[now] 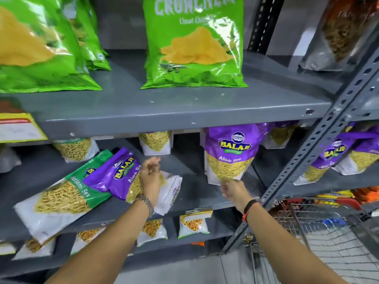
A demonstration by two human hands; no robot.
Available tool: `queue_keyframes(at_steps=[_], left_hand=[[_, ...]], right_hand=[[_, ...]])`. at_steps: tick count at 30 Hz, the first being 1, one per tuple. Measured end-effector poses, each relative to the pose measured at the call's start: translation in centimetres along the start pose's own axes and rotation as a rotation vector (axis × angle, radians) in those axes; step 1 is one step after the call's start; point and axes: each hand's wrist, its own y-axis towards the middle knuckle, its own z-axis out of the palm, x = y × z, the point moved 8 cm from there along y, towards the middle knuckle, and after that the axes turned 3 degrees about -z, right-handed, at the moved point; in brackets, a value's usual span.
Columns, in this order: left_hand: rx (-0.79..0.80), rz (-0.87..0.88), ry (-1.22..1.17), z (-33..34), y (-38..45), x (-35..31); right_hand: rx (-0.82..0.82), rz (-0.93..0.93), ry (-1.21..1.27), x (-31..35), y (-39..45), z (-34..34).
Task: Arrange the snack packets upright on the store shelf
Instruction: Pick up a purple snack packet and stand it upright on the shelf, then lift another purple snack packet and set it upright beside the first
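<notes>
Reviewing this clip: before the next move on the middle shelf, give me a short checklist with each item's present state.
1. Purple Aloo Sev packet upright: ok.
2. Right hand holds its bottom edge: ok, fingers pinched there.
3. Tilted purple packet upright: not ok, it leans on the green Ratlami Sev packet.
4. Green packet upright: not ok, lying slanted.
5. Left hand gripping the tilted packet: cannot tell.
6. Bare middle shelf between the purple packets: ok.

I see a grey metal shelf [184, 193] carrying a purple Aloo Sev packet [227, 154] standing upright, another purple packet [117, 177] tipped over onto a slanted green Ratlami Sev packet [61, 199]. More packets stand at the back, blurred, I think. The upper shelf [174, 111] bears green chip bags [194, 44].
</notes>
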Motion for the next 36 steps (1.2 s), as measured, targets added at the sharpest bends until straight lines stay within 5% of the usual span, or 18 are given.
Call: queue_keyframes(at_steps=[3, 6, 10, 16, 20, 36], left_hand=[[-0.197, -0.005, -0.053, -6.8, 0.0, 0.0], [-0.349, -0.231, -0.046, -12.1, 0.3, 2.9], [-0.172, -0.503, -0.045, -14.1, 0.2, 5.8], [0.097, -0.763, 0.010, -12.6, -1.0, 7.5], [0.185, -0.724, -0.029, -12.0, -1.2, 7.7], [0.112, -0.389, -0.120, -16.0, -2.2, 6.9]], right_hand=[[0.087, -0.097, -0.092, 1.5, -1.4, 5.7], [0.138, -0.334, -0.391, 4.5, -2.4, 11.4], [0.225, -0.507, -0.697, 7.4, -2.8, 17.8], [0.356, -0.394, -0.925, 6.9, -0.7, 23.9], [0.355, -0.359, -0.907, 5.8, 0.4, 25.6], [0.183, -0.202, -0.532, 1.3, -5.5, 17.8]])
